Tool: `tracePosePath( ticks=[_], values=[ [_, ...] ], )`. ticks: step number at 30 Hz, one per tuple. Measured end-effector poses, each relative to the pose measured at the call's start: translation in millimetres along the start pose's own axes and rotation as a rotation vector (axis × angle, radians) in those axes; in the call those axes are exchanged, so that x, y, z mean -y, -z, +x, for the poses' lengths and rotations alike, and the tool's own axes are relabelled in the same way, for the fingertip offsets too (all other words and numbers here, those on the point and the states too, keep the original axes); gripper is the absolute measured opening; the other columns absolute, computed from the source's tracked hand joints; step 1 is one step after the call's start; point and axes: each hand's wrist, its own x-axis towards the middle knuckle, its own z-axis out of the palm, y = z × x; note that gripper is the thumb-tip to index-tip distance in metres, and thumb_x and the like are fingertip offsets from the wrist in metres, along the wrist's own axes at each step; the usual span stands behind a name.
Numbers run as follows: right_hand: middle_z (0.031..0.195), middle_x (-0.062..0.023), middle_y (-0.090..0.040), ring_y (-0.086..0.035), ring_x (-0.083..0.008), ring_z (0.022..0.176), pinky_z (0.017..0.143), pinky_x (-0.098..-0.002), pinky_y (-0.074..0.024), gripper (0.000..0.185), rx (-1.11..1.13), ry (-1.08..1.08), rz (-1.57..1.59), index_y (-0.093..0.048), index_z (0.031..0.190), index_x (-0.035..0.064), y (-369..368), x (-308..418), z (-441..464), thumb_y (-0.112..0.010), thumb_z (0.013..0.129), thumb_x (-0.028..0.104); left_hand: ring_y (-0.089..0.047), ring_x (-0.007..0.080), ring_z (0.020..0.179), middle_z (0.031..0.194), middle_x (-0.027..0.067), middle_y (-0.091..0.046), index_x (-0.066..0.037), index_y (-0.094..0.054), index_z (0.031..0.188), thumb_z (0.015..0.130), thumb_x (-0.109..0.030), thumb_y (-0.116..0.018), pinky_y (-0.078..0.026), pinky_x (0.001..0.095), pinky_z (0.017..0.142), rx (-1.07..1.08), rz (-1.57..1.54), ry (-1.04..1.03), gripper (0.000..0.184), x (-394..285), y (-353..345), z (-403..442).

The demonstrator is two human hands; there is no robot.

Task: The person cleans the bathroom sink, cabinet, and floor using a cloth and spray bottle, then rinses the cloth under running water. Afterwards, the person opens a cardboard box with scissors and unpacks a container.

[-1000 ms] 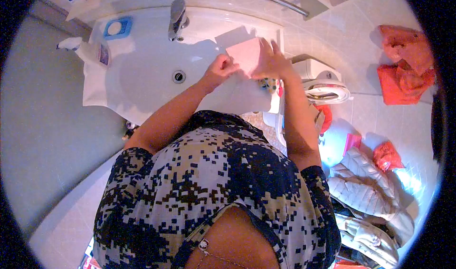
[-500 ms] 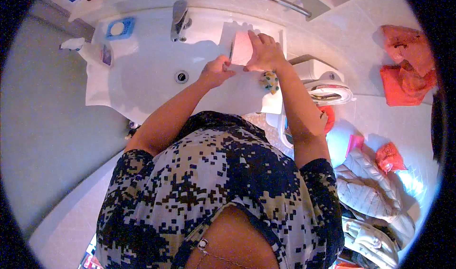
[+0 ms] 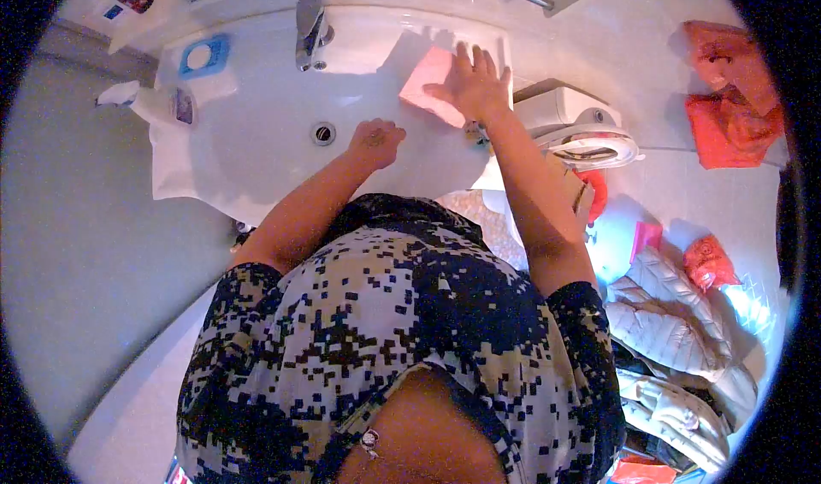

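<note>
A pink box-like block (image 3: 425,78) rests on the right side of the white sink (image 3: 265,155), on or near its ledge. My right hand (image 3: 475,84) lies over the block's right end, fingers spread and thumb stretched across the pink face. Over the basin, right of the drain (image 3: 323,133), my left hand (image 3: 375,144) is closed with its fingers curled in; whatever they hold, if anything, is hidden. A small patterned item (image 3: 476,132) pokes out beneath my right wrist, mostly covered.
The faucet (image 3: 310,35) stands at the sink's back. A blue soap dish (image 3: 205,56) with white soap sits at the left corner. To the right are a white appliance with an open round door (image 3: 590,148), red bags (image 3: 735,129) and a pale quilted jacket (image 3: 671,313).
My left hand has drawn away from the pink block, toward the drain, and closed. The block has turned, and my right hand's fingers have spread over it. The view has shifted slightly.
</note>
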Motion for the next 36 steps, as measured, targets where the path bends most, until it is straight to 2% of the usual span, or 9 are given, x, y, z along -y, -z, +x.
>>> tracePosePath(
  ticks=[4,7,13,17,21,22,27,34,36],
  values=[
    [0.139,-0.0267,-0.028,-0.029,-0.0435,0.127,0.098,-0.0629,-0.0225,0.105,0.086,0.157,-0.150,-0.024,0.140,0.0229,28.8,43.2,-13.2,-0.069,0.055,0.065,-0.055,0.0372,0.095,0.097,0.0189,-0.058,-0.007,-0.062,0.089,0.079,-0.014,-0.051,-0.045,0.0466,0.078,0.027,0.099,-0.030,0.016,-17.4,27.8,5.3],
    [0.135,-0.0270,-0.033,-0.033,-0.0455,0.124,0.095,-0.0616,-0.0288,0.106,0.170,0.040,-0.077,-0.025,0.140,0.0212,22.1,50.7,-4.1,-0.073,0.052,0.054,-0.054,0.0365,0.101,0.098,0.0196,-0.058,-0.006,-0.060,0.090,0.073,-0.008,-0.055,-0.044,0.0453,0.085,-0.238,-0.391,-0.002,0.018,-24.0,27.1,-0.1],
    [0.130,-0.0263,-0.041,-0.046,-0.0338,0.116,0.095,-0.0420,-0.0379,0.110,0.244,-0.065,0.488,-0.018,0.140,0.0035,25.2,-2.9,8.7,-0.075,0.054,0.043,-0.055,0.0320,0.087,0.079,0.0126,-0.057,-0.005,-0.051,0.067,0.059,-0.004,-0.057,-0.046,0.0438,0.075,-0.370,-0.042,-0.609,0.010,-6.3,48.0,-1.4],
    [0.127,-0.0236,-0.046,-0.052,-0.0253,0.109,0.091,-0.0374,-0.0403,0.108,0.357,-0.202,1.319,-0.016,0.139,-0.0025,28.1,-31.1,-9.8,-0.078,0.057,0.033,-0.055,0.0307,0.077,0.068,0.0114,-0.052,-0.006,-0.050,0.069,0.060,-0.005,-0.058,-0.046,0.0428,0.067,-0.332,-0.181,-0.490,0.012,-17.3,74.6,-10.7],
    [0.123,-0.0185,-0.048,-0.051,-0.0243,0.108,0.084,-0.0345,-0.0437,0.092,0.136,-0.430,1.475,-0.018,0.139,0.0002,60.4,-53.2,-29.8,-0.070,0.068,0.027,-0.055,0.0316,0.069,0.067,0.0113,-0.052,-0.007,-0.050,0.074,0.066,-0.009,-0.061,-0.047,0.0405,0.060,-0.290,-0.286,-0.305,0.014,1.2,83.2,-25.0],
    [0.112,-0.0156,-0.059,-0.058,-0.0277,0.099,0.079,-0.0392,-0.0475,0.094,0.154,-0.394,1.475,-0.019,0.140,0.0050,51.5,-63.7,-28.8,-0.071,0.066,0.030,-0.055,0.0322,0.068,0.066,0.0114,-0.053,-0.007,-0.050,0.076,0.067,-0.011,-0.062,-0.047,0.0403,0.059,-0.313,-0.367,-0.239,0.016,0.2,87.6,-25.5],
    [0.115,-0.0157,-0.054,-0.055,-0.0289,0.095,0.072,-0.0383,-0.0439,0.092,0.082,-0.380,1.578,-0.023,0.140,0.0107,27.1,-72.0,-30.8,-0.071,0.064,0.030,-0.055,0.0294,0.056,0.060,0.0094,-0.055,-0.006,-0.056,0.082,0.074,-0.027,-0.065,-0.044,0.0397,0.057,-0.291,-0.388,0.119,0.025,-40.6,129.8,-5.9],
    [0.119,-0.0146,-0.053,-0.053,-0.0237,0.108,0.091,-0.0368,-0.0429,0.067,-0.053,-0.482,1.804,-0.037,0.130,-0.0005,39.4,-48.5,-59.6,-0.063,0.075,0.026,-0.062,0.0295,0.069,0.071,0.0135,-0.063,-0.006,-0.065,0.083,0.078,-0.039,-0.062,-0.047,0.0382,0.062,-0.190,-0.565,0.267,0.034,-1.9,108.2,11.8],
    [0.118,-0.0143,-0.054,-0.054,-0.0245,0.107,0.091,-0.0371,-0.0439,0.064,0.032,-0.607,1.993,-0.041,0.128,0.0000,57.6,-39.4,-79.9,-0.062,0.075,0.029,-0.058,0.0235,0.061,0.068,0.0114,-0.061,-0.003,-0.061,0.072,0.078,-0.032,-0.061,-0.042,0.0355,0.057,-0.603,0.380,0.217,0.029,70.5,81.8,28.4]
  ],
)
